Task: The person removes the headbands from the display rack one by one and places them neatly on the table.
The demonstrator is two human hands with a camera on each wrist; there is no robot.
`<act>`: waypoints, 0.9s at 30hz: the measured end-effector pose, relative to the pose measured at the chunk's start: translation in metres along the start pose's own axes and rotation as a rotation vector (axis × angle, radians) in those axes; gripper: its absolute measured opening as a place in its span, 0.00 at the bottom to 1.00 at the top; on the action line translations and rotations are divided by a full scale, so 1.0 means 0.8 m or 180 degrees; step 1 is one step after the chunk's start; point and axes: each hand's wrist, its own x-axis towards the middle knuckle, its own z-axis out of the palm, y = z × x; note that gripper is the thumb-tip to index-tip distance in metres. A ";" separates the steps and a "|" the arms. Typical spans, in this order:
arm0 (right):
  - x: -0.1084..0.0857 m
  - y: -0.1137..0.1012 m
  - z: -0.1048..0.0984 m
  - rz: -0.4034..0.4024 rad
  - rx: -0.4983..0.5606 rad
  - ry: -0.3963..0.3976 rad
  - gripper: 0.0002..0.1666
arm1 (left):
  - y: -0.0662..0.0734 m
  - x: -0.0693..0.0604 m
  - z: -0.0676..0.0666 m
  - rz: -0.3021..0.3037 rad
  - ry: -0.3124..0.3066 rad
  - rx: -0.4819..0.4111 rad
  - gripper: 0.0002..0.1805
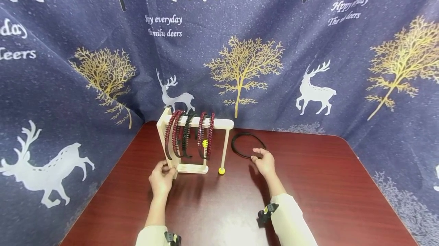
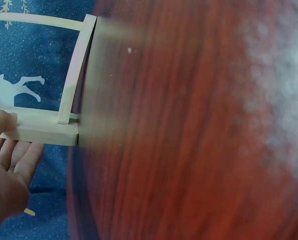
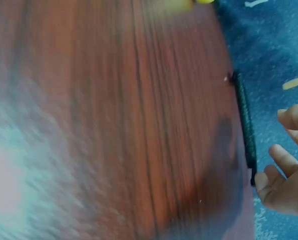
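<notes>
As can be seen near the right edge of the right wrist view, have a black headband (image 3: 245, 120) resting on the reddish-brown tabletop (image 1: 329, 185), curved into a loop just right of the middle of the head view. Can see the right hand (image 1: 265, 163) at the lower right of this loop, with thumb and fingers apart and loosely bent. Cannot tell about actual contact with the band. Farther left, find a pale wooden stand (image 1: 192, 168) upright on the tabletop. Over its horizontal bar (image 1: 224, 124), count at least five toothed headbands (image 1: 210, 135): two dark red at the left, then a black one, then two more dark red. Below the bar's right end, note a thin rod (image 1: 225, 148) tipped with a yellow ball (image 1: 221, 171). See the left hand (image 1: 160, 181) gripping the stand at its lower left. Across the upper frame, see a blue cloth (image 1: 281, 120) with white deer and golden trees.
</notes>
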 end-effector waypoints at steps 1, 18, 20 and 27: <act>-0.003 -0.003 0.000 0.0040 0.0055 0.0003 0.19 | 0.000 0.000 0.000 -0.0001 -0.0006 0.0001 0.14; -0.054 -0.046 -0.015 0.0203 0.1066 -0.0086 0.24 | 0.002 -0.004 -0.002 -0.0148 -0.0156 -0.0054 0.15; -0.059 -0.047 -0.016 0.0179 0.1120 -0.0101 0.25 | 0.001 -0.004 -0.002 -0.0143 -0.0142 -0.0028 0.15; -0.072 -0.060 -0.026 0.0145 0.1447 -0.0091 0.25 | -0.001 0.001 -0.001 -0.0072 -0.0145 0.0047 0.16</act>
